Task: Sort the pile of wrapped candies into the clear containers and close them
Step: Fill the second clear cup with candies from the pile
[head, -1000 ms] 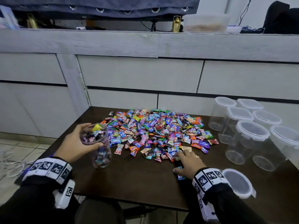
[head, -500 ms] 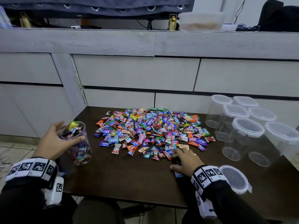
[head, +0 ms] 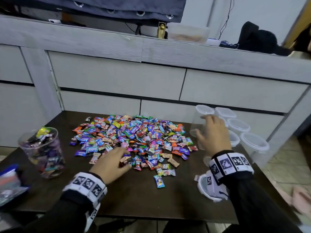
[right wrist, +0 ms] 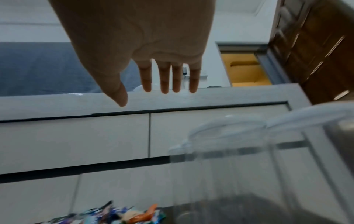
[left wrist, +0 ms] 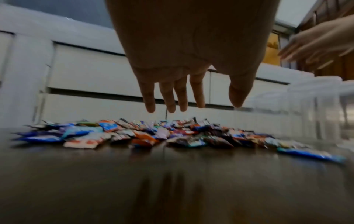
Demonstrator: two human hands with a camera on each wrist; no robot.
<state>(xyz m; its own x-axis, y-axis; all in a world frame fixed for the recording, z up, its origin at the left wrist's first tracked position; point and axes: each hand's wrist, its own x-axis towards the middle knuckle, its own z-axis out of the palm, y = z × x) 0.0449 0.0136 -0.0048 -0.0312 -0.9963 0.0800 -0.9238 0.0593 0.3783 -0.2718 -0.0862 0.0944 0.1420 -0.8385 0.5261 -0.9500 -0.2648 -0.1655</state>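
Observation:
A wide pile of wrapped candies (head: 134,137) covers the middle of the dark table (head: 134,195). At the left stands a lidless clear container (head: 44,150) filled with candies. My left hand (head: 116,163) hovers open over the pile's near edge, fingers straight, holding nothing (left wrist: 189,104). My right hand (head: 212,133) is raised with fingers spread in front of the empty lidded containers (head: 239,126) at the right, and holds nothing (right wrist: 153,94). A loose lid (head: 204,190) lies on the table under my right wrist.
A grey drawer unit (head: 151,78) runs behind the table. A blue plastic bag (head: 10,184) lies at the table's left front corner. A single blue candy (head: 159,181) sits apart, near the front edge. Another person's hand shows at the far right edge.
My left hand let go of the filled container, which now stands at the left, and moved to the pile. My right hand lifted off the candies and went right, up to the empty containers.

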